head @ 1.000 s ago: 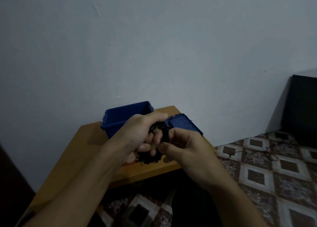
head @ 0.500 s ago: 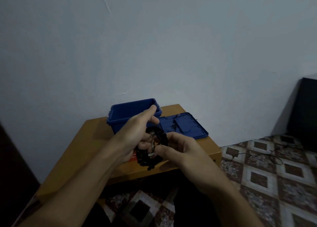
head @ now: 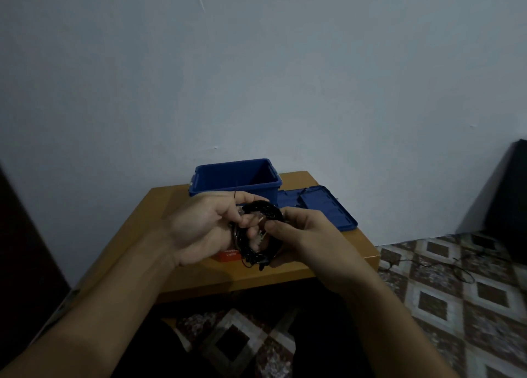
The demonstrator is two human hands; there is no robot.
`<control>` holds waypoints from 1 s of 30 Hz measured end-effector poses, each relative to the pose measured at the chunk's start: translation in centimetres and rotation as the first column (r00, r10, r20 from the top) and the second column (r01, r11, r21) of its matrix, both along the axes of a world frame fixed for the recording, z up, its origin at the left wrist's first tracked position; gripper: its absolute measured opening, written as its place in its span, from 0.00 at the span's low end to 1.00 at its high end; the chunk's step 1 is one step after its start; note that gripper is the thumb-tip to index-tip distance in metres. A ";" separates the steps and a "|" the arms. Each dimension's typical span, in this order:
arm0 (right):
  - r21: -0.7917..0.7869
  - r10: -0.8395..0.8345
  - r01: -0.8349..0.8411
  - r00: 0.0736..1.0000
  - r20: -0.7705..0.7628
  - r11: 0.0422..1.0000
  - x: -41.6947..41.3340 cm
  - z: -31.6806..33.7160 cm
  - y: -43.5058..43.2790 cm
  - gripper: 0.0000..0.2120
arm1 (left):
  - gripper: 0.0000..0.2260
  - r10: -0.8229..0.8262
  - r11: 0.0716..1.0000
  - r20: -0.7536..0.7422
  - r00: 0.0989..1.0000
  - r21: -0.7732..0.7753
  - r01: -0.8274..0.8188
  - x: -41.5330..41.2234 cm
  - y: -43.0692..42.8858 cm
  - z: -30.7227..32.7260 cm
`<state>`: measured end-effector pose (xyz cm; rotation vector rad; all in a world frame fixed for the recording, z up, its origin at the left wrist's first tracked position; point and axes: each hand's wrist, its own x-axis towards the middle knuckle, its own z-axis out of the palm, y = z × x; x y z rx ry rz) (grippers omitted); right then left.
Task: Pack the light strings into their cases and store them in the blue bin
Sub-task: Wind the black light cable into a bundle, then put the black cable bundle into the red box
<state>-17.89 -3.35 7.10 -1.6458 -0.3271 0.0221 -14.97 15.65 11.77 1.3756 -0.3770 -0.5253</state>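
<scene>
My left hand (head: 199,230) is held above the wooden table (head: 159,215), palm turned towards me, fingers curled round the left side of a coiled black light string (head: 269,209). Just below that hand, lying on the table, a small orange case (head: 227,255) with white lettering shows only partly; my hand covers the rest. Behind my hands, against the wall, stands the blue bin (head: 216,190), open at the top; I cannot tell what it holds. The coil hangs between both hands, above the table's front part, a loose end dangling under it. My right hand (head: 305,235) pinches the coil's right side with thumb and bent fingers. Behind that hand a blue lid (head: 328,209) lies flat on the table, just beside the bin. Further right, a thin dark cable (head: 433,266) lies on the patterned floor.
</scene>
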 end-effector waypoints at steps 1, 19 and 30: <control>0.001 0.005 -0.005 1.000 -0.006 1.000 0.3 0.2 0.1 0.09 | 0.25 -0.009 1.000 0.007 1.000 -0.002 0.009 0.2 0.3 0.0; -0.400 -0.006 0.074 0.986 0.169 0.913 11.7 2.6 2.1 0.07 | 0.16 0.260 0.752 0.567 0.781 0.388 -0.532 9.3 2.6 -1.8; -0.594 0.004 0.157 0.966 0.260 0.789 15.9 -1.4 2.5 0.08 | 0.11 0.322 0.663 0.600 0.732 0.409 -0.627 13.0 2.7 -7.5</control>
